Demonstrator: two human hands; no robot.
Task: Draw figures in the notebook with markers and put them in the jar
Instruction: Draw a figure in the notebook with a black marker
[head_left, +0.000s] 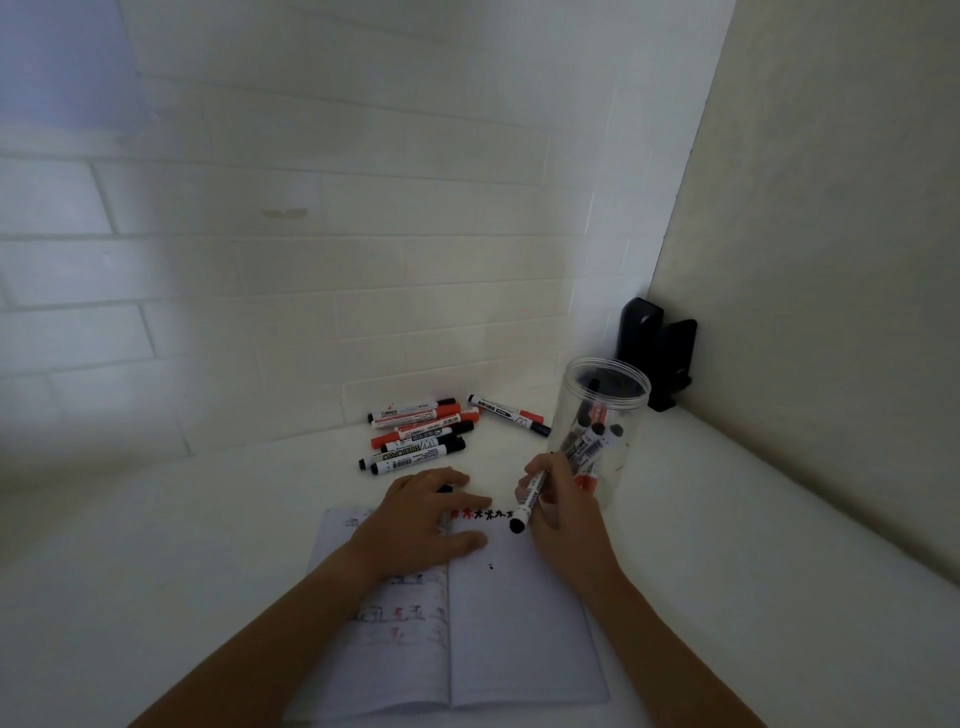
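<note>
I see the white surface (156, 545) filling the lower frame, meeting a white brick wall (311, 234) above. On it, at lower centre, lies the open notebook (519, 634), with a row of small red and black figures (480, 514) along the top of its right page and fainter drawings on the left page. My left hand (421, 525) rests flat on the notebook near the spine, fingers spread and relaxed. My right hand (561, 514) grips a black-tipped marker (527, 501), tip down on the right page just beside the figures. Right of centre stands the clear jar (597, 431), upright, with several markers inside. At centre, above the notebook, a loose pile of red and black markers (421, 431) lies on the surface. Two dark objects (657, 353) stand in the corner behind the jar.
</note>
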